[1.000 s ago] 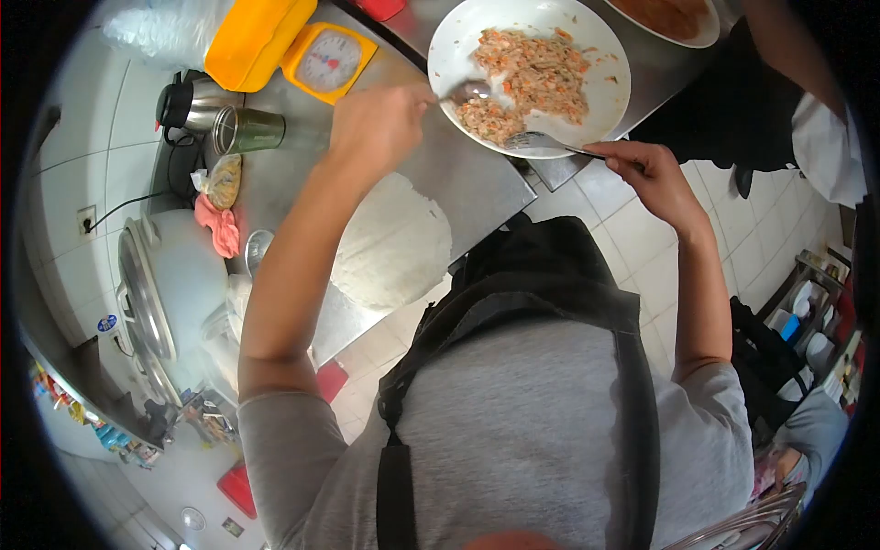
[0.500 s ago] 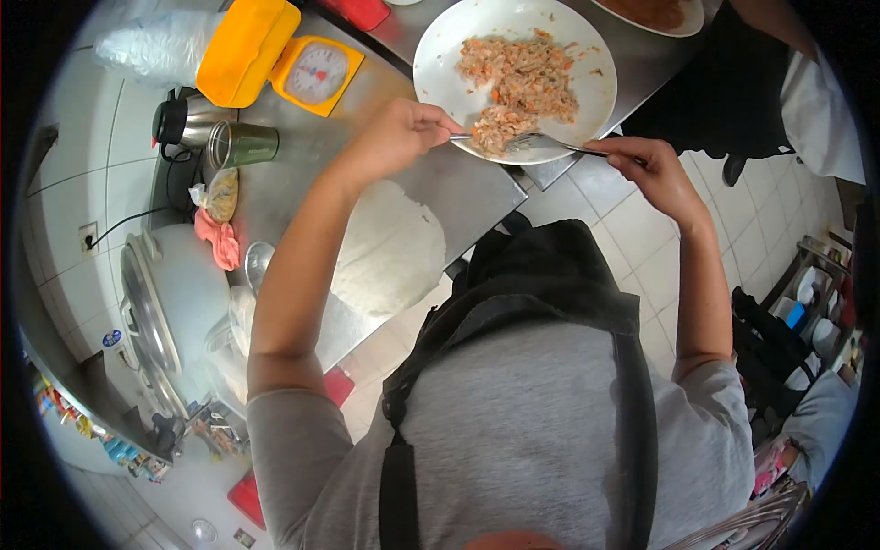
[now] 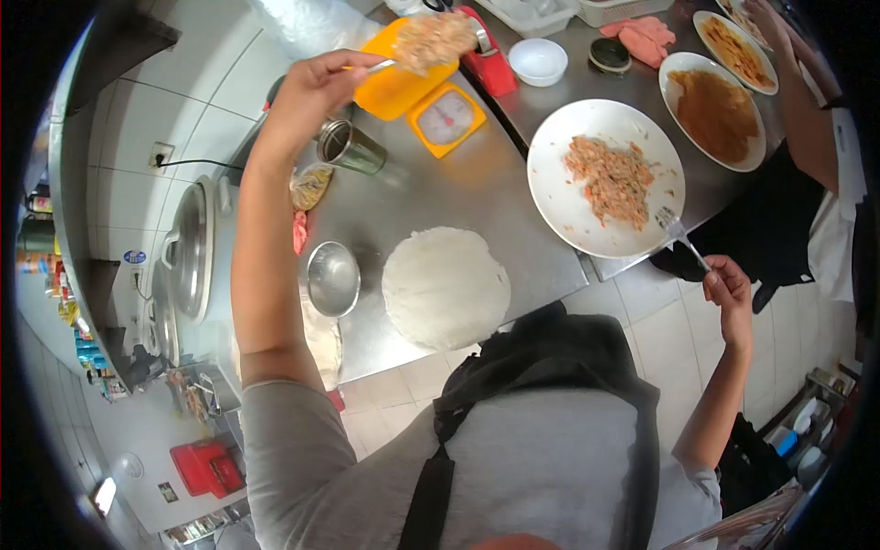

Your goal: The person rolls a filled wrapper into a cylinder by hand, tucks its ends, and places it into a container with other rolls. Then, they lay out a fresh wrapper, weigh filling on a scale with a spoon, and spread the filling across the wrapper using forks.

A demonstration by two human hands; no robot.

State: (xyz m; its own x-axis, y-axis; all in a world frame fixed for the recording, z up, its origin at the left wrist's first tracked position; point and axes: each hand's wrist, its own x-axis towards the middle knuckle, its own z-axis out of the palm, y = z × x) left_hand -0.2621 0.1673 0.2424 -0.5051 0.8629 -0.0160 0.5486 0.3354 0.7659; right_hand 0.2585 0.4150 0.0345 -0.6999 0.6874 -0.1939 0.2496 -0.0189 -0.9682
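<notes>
My left hand (image 3: 316, 96) is closed on the handle of a spoon (image 3: 381, 65). A heaped lump of minced, orange-flecked filling (image 3: 436, 40) covers the spoon's head, held over the yellow pan (image 3: 390, 95) of a dial scale (image 3: 446, 119). In my right hand (image 3: 729, 291) is a fork (image 3: 682, 236), its tines over the near right rim of a large white plate (image 3: 552, 200). More of the same mixture (image 3: 612, 183) lies in the middle of that plate. A round, flat sheet of pale dough (image 3: 445, 288) rests on the steel table before me.
A metal bowl (image 3: 333, 280), a metal cup (image 3: 353, 148) and a knotted bag (image 3: 312, 186) stand at left. Behind the plate are a white bowl (image 3: 538, 62) and a pink cloth (image 3: 642, 39). Another person's arm (image 3: 797, 110) is beside an oval dish of brown food (image 3: 715, 115).
My left hand has lifted the spoon of filling from the plate and carried it left over the scale. My right hand has drawn the fork to the plate's rim. The view has shifted.
</notes>
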